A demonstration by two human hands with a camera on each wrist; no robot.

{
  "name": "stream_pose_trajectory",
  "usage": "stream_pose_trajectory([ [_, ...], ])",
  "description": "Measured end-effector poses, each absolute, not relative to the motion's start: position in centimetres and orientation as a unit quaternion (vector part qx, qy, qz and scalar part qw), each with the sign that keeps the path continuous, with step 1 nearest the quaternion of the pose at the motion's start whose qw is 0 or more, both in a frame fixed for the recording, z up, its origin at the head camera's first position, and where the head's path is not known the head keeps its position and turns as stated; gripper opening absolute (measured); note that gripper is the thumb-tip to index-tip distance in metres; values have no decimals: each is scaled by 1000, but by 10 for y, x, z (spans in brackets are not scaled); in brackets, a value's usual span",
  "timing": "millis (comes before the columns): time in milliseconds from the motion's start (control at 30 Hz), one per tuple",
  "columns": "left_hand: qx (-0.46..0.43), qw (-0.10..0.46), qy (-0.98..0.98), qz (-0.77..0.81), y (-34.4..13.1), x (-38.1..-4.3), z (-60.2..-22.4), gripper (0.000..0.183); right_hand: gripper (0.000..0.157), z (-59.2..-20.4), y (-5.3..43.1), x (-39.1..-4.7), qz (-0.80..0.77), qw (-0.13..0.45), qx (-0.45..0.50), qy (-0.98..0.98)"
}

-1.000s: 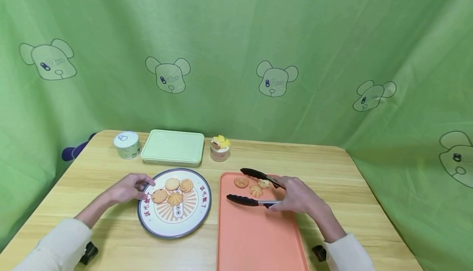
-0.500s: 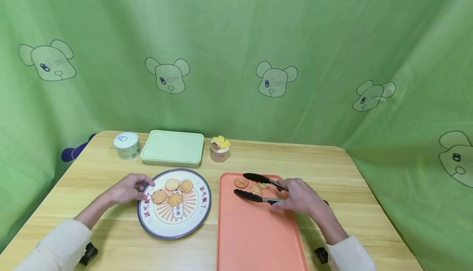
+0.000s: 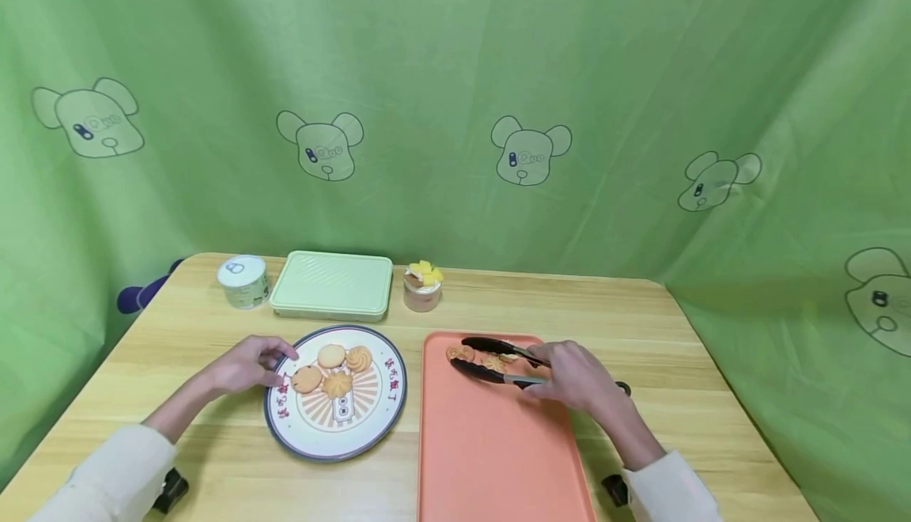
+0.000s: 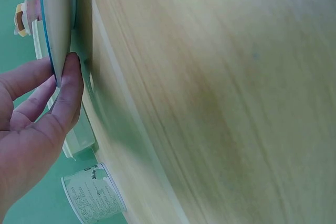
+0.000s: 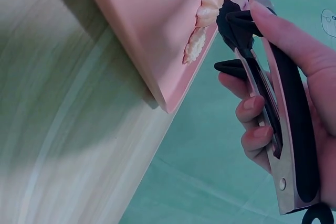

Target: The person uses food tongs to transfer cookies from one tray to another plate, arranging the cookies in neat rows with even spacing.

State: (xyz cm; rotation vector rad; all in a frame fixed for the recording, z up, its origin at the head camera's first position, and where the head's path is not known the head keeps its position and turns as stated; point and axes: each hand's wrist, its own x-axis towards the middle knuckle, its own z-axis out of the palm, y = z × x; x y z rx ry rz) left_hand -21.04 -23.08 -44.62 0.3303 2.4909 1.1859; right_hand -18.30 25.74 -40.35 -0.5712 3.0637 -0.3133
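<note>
In the head view my left hand (image 3: 249, 365) is at the left rim of a white plate (image 3: 366, 427) with a blue edge. The left wrist view shows its fingers and thumb pinching that rim. Several cookies (image 3: 338, 383) lie on the plate. My right hand (image 3: 578, 378) grips black-tipped metal tongs (image 3: 481, 372) over the far end of a coral tray (image 3: 498, 451). Between the tong arms are a round cookie (image 3: 455, 353) and a flower-shaped cookie (image 3: 494, 363), partly hidden. The right wrist view shows a scalloped cookie (image 5: 209, 8) by one tong tip.
At the back of the wooden table (image 3: 569, 296) stand a white-lidded tub (image 3: 244, 281), a pale green lidded box (image 3: 332, 285) and a dessert cup (image 3: 422, 289) topped with yellow cubes. A green curtain (image 3: 427, 47) hangs behind and beside the table.
The tong arms have come closer together around the cookies, and the round cookie has shifted slightly left. My left hand and the plate stay in place.
</note>
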Motion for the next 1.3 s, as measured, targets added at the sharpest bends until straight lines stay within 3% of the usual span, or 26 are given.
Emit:
stream_pose_trajectory([
  [333, 120, 179, 883, 418, -230, -210, -445, 41, 60, -400, 259, -184, -113, 13, -178, 977],
  [933, 114, 180, 881, 423, -235, -214, -455, 42, 63, -379, 227, -187, -105, -39, -260, 959],
  [1300, 115, 183, 878, 427, -230, -208, -445, 42, 55, -384, 182, -184, -139, 2, -255, 957],
])
